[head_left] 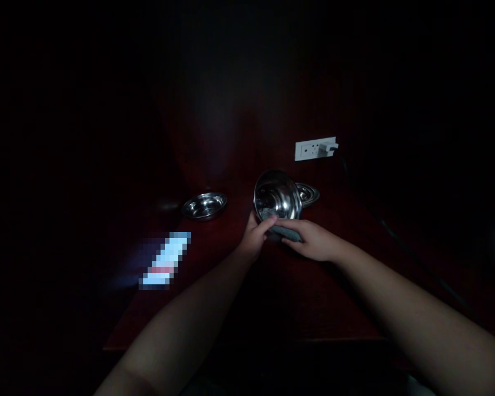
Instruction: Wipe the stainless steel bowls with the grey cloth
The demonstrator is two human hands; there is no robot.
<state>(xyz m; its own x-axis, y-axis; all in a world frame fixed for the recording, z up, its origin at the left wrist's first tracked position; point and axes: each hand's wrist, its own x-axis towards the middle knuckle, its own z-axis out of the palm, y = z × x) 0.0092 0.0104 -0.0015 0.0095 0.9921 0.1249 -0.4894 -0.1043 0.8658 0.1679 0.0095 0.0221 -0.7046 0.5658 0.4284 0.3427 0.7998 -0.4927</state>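
A shiny steel bowl is tilted with its mouth toward me above the table. My left hand grips its lower left side, thumb over the rim and the other fingers mostly hidden behind. My right hand is closed on a grey-green cloth at the bowl's lower rim. Part of the cloth reaches inside the bowl. Behind the bowl on the right lies a round steel dish or lid, partly covered by it. A shallow steel bowl sits upright to the left, apart from both hands.
The dark red table has its front edge near me. A bright, pixelated oblong lies at the left. On the back wall is a white socket plate with a plug in it; a dark cable runs along the right. The surroundings are very dark.
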